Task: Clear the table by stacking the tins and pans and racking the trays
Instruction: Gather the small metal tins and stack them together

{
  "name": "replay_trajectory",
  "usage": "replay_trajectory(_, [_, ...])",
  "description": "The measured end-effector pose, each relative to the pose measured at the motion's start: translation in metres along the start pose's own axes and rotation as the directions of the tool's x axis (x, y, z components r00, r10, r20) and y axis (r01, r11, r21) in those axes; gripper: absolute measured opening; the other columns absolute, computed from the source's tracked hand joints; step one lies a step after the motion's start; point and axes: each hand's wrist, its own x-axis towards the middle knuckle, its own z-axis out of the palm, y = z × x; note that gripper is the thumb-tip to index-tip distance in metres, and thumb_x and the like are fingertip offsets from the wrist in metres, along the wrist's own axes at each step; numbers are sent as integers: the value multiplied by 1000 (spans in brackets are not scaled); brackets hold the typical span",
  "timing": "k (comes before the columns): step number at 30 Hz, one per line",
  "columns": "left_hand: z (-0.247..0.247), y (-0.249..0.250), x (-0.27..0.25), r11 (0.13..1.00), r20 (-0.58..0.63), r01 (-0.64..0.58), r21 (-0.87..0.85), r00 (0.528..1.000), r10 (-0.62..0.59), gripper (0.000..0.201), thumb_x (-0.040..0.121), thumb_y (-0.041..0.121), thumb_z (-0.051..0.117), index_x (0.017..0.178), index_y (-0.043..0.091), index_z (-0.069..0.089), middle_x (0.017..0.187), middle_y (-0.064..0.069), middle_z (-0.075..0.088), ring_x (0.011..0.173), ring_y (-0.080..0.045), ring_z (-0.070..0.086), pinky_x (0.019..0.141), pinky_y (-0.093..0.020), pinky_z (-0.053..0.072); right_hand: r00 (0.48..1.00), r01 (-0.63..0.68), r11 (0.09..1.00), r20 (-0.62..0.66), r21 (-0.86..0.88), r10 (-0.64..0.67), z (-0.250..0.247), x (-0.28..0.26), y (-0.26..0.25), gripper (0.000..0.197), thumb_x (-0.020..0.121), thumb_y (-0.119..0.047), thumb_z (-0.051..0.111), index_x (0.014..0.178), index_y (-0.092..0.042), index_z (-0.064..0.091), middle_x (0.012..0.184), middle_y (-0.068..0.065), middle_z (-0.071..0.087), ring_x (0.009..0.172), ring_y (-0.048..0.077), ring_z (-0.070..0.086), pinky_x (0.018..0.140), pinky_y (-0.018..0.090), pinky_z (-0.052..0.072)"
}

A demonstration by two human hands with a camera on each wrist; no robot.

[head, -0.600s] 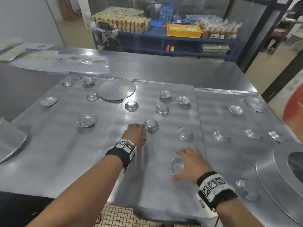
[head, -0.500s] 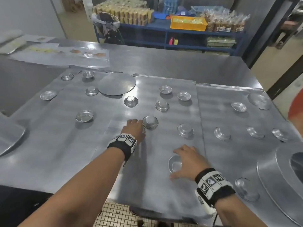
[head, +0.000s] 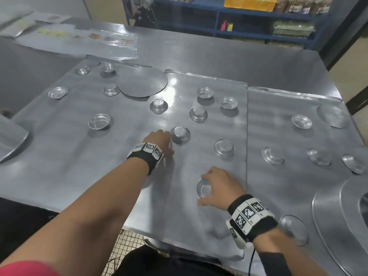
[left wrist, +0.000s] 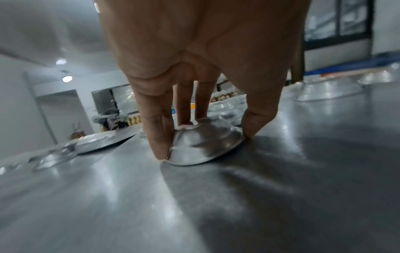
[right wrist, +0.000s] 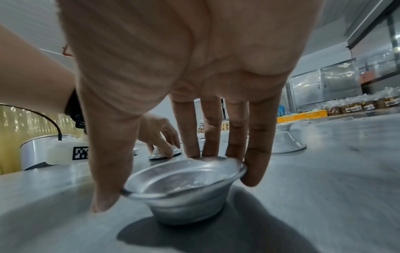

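I am standing in a commercial bakery's work room. My steel worktable (head: 199, 50) carries flat baking trays (head: 207, 156) strewn with small aluminium tart tins (head: 205, 92). Behind it a blue shelving rack (head: 217, 22) holds bagged baked goods (head: 298, 5) and a yellow crate (head: 250, 3); steel cabinets (right wrist: 324, 85) line the wall.

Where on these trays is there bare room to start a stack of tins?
Bare metal lies near the front edge, left of the left hand and below the upright tin; also between both wrists. The middle tray's far half and the right tray are crowded.
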Motion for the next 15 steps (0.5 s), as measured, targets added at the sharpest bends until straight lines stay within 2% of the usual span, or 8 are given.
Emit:
replay_trajectory(3, [-5,2,-1,998,-1,-31,47,1000,31,55,79,46,70,121,14,56,118,-9,57,110,-32,61,81,-35,49,1000,-5,1000,-4,23,5,-2,-1,-1,88,59,-65,79,135,-28,56,123,-8,51,117,18,52,92,34,49])
replay_trajectory(7, [-17,-5,-12,996,-46,-81,-28,996,80,48,87,49,58,116,11,57,115,-13,56,105,-34,60,81,-36,45,998,-20,997,-51,75,24,-7,0,-5,89,59,-61,81,137,-26,55,125,-10,51,115,14,54,92,29,46])
replay_trajectory(10, [-26,-11,-28,969,-126,-162,-189,982,140,45,95,55,41,97,13,56,96,-10,58,87,-32,55,71,-35,40,993,-24,991,-115,134,40,-14,1,-13,88,61,-58,82,138,-25,54,128,-11,50,118,12,53,95,27,43])
replay_trajectory(13, [-28,-18,-47,842,-174,-213,-495,974,145,41,91,49,35,86,17,61,87,-8,66,85,-29,61,74,-37,49,981,-28,980,-181,195,64,-18,3,-23,90,62,-54,84,139,-21,52,129,-8,46,120,11,49,98,23,38])
replay_trajectory(15, [-25,-22,-57,732,-141,-190,-654,982,129,43,93,41,33,91,16,67,92,-8,68,90,-29,62,81,-36,50,973,-32,971,-216,239,85,-20,3,-31,92,61,-54,86,140,-20,51,128,-7,45,121,12,47,100,22,36])
